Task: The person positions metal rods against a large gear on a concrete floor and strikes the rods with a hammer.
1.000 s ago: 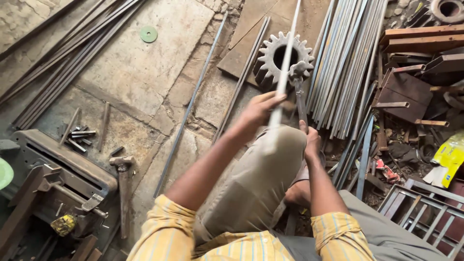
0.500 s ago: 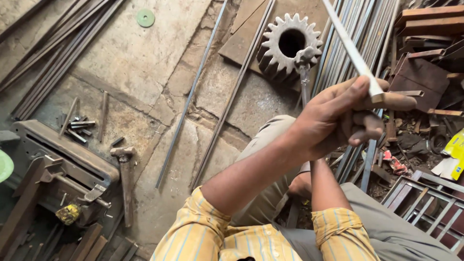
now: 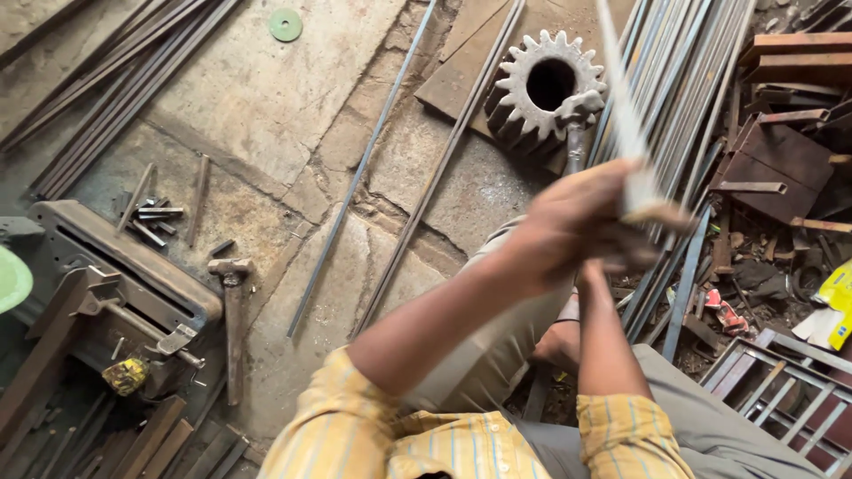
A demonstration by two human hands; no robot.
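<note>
My left hand (image 3: 577, 222) is clenched around a flat pale metal bar (image 3: 621, 106) that points up and slightly left, blurred by motion. My right hand (image 3: 617, 262) sits just under the left one, mostly hidden and blurred, and appears wrapped on the same bar. Both hands hover above my bent knee, in front of a bundle of long steel rods (image 3: 701, 80). A large toothed gear (image 3: 546, 89) lies on the floor beyond the hands, with a hammer head (image 3: 577, 111) resting against it.
Two long thin rods (image 3: 355, 177) lie across the cracked stone floor. A hammer (image 3: 232, 310), loose bolts (image 3: 151, 217) and a rusty vise-like machine (image 3: 115, 266) are at left. A green disc (image 3: 286, 24) lies far back. Scrap metal and a welded frame (image 3: 781, 381) crowd the right.
The bar and both hands have swung from the middle toward the right and closer to me; the bar now tilts and is motion-blurred. The view has shifted slightly.
</note>
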